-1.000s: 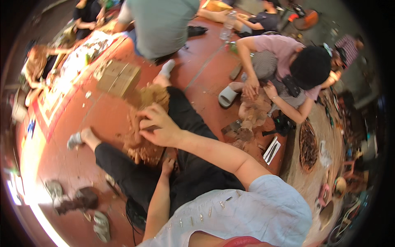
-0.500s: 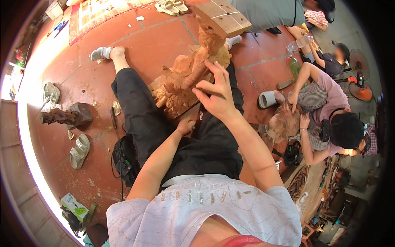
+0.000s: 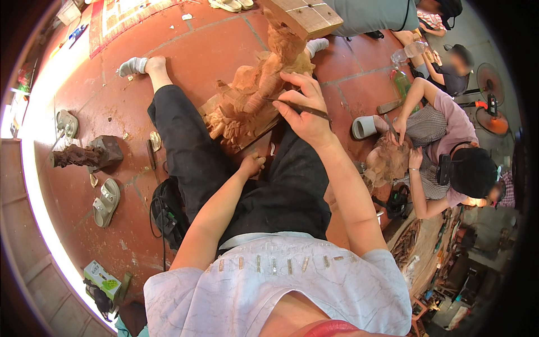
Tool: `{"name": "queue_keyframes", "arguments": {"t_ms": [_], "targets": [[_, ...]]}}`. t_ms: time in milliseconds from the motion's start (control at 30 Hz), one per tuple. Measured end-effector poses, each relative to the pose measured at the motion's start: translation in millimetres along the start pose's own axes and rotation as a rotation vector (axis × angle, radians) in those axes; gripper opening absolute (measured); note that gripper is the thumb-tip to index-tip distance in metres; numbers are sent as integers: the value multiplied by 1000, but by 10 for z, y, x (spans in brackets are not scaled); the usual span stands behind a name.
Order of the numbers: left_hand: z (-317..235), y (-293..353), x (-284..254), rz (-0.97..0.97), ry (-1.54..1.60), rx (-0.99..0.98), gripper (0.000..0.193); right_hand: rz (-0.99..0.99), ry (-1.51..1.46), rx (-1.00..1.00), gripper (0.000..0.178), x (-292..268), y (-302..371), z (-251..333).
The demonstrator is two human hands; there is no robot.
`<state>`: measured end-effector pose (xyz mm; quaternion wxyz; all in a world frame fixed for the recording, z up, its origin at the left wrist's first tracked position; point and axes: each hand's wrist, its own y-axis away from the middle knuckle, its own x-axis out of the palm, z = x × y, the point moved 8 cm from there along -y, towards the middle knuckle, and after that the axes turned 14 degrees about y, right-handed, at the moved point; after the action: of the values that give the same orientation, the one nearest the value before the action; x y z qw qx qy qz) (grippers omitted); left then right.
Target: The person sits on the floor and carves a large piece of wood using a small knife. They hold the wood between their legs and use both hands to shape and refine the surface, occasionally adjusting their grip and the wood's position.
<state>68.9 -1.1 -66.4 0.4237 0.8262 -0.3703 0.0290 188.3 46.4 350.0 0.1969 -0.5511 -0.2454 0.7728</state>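
Observation:
A reddish-brown wood carving point(image 3: 255, 90) with a rough, leafy-looking surface leans between my outstretched legs. A square block base point(image 3: 306, 19) is at its far end. My right hand point(image 3: 306, 112) pinches a slim dark carving tool point(image 3: 306, 109), its thin tip pointing left at the middle of the carving. Whether the tip touches the wood, I cannot tell. Near my lap, by the lower edge of the carving, my left hand point(image 3: 251, 165) is closed with its fingers curled. What it may hold is hidden.
Left on the tiled floor are a dark carved piece point(image 3: 84, 155), a pair of sandals point(image 3: 106, 202), a black bag point(image 3: 168, 213) and a box point(image 3: 102, 279). At the right a co-worker point(image 3: 457, 129) works on another carving point(image 3: 387, 160). Fans point(image 3: 492, 121) stand behind.
The tool in my right hand has turned, so its length now shows more plainly. My right hand has shifted slightly right. My left hand stays closed near my lap.

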Motion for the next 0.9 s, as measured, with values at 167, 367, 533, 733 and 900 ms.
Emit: {"name": "queue_keyframes", "arguments": {"t_ms": [167, 367, 533, 733, 900], "targets": [[-25, 50, 0, -10, -22, -2, 22, -30, 20, 33, 17, 2, 100, 162], [-9, 79, 23, -32, -26, -44, 21, -12, -81, 18, 16, 46, 125, -104], [-29, 75, 3, -46, -22, -49, 20, -24, 3, -40, 16, 31, 142, 2], [-36, 69, 29, -70, -57, -49, 21, -27, -84, 22, 18, 63, 188, -164], [-44, 81, -12, -65, -104, -18, 22, -73, 0, -7, 18, 13, 94, 79]]}}
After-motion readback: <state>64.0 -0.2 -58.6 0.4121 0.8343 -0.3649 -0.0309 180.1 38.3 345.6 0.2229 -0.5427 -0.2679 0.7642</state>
